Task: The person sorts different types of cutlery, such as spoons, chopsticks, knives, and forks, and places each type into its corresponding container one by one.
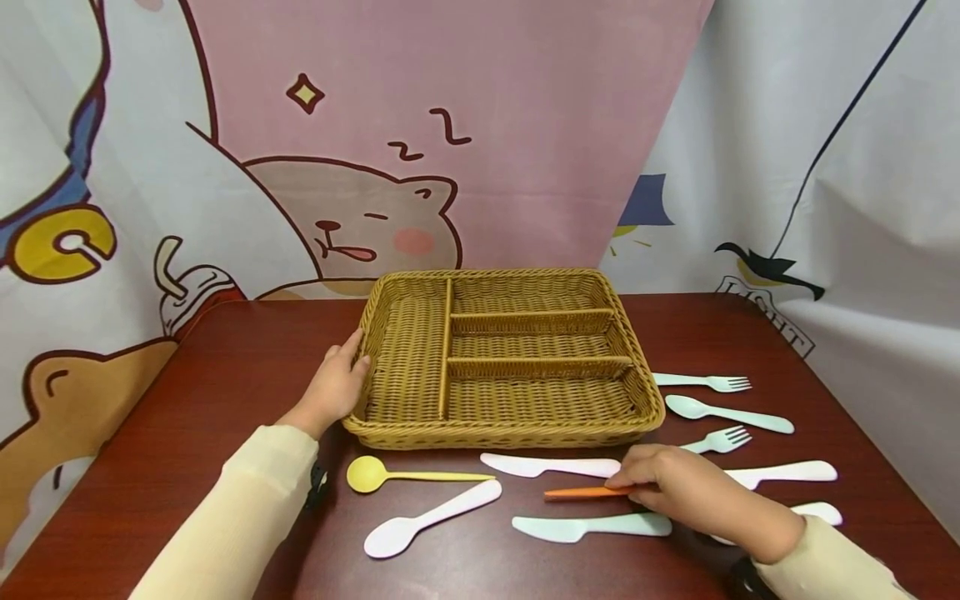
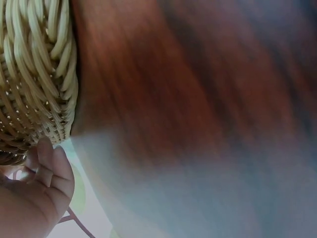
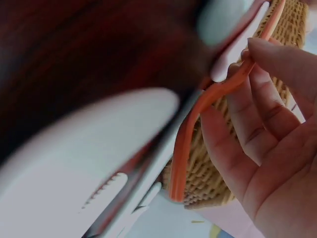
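Note:
In the head view my left hand [image 1: 337, 383] is at the left rim of a divided wicker basket [image 1: 540, 429]. Its fingers touch the basket's woven side in the left wrist view, nearly straight. My right hand [image 1: 675, 483] pinches an orange knife [image 1: 581, 493] between thumb and fingertips, low over the table. The right wrist view shows the orange knife's handle [image 3: 182, 168] sticking out past the fingers. A pale pink knife [image 1: 551, 466] lies just behind the orange one, and a mint green knife [image 1: 592, 527] in front of it.
A yellow spoon [image 1: 367, 474] and a pale pink spoon [image 1: 397, 533] lie in front of the basket. To the right are a mint fork [image 1: 712, 382], a mint spoon [image 1: 727, 412], another mint fork [image 1: 723, 440] and white cutlery handles [image 1: 795, 472] partly behind my right hand. A printed curtain [image 1: 540, 150] hangs behind the table.

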